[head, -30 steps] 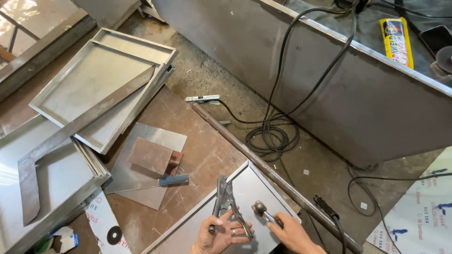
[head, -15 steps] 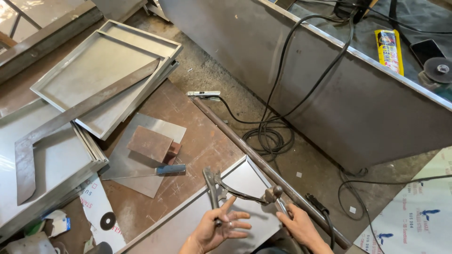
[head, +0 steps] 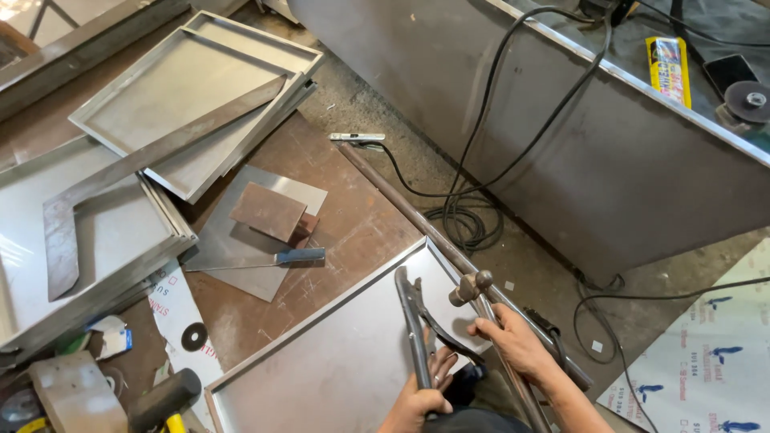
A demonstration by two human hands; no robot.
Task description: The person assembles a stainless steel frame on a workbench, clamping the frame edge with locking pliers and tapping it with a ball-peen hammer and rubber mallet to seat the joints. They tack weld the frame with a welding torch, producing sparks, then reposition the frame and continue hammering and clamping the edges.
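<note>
Head view: person's two hands at bottom centre, over a shallow steel tray [head: 337, 361] on the rust-brown tabletop [head: 353, 224].
Left hand [head: 417, 397]: fingers wrapped round the lower handles of long locking pliers [head: 417, 321].
Pliers, look: dark grey steel, worn, long curved handles, jaws pointing away from the person, lying across the tray's right part.
Right hand [head: 513, 345]: fingers closed round the shaft of a ball-peen hammer [head: 473, 287].
Hammer, look: dull rusty-grey head, rounded peen, raised just beside the pliers' jaws, near the tray's far corner.
Nearby: blue-handled scraper [head: 289, 258] on a sheet offcut; black cables [head: 473, 200] on the floor.
</note>
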